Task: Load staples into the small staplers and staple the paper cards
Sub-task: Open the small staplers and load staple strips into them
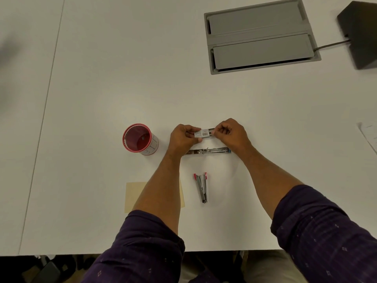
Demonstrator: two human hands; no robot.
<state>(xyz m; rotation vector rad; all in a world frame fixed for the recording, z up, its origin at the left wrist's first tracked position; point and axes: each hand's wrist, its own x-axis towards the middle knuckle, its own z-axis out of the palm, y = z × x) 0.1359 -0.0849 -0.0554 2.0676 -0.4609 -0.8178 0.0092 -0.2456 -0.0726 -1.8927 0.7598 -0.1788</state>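
Observation:
A small staple box point(202, 133) with a barcode label is held above the table between both hands. My left hand point(182, 137) grips its left end. My right hand point(230, 133) pinches its right end, where a dark inner part shows. Just below the hands a small metal stapler point(208, 151) lies flat, swung fully open, with a blue tip at its right. Closer to me a second small stapler point(202, 187) with pink ends lies partly open. A cream paper card point(134, 196) lies under my left forearm.
A red mesh cup point(138, 139) stands left of my left hand. A grey cable hatch point(259, 35) is set into the white table at the far right, next to a dark object point(361, 33) with a cable. White paper point(369, 135) lies at the right edge.

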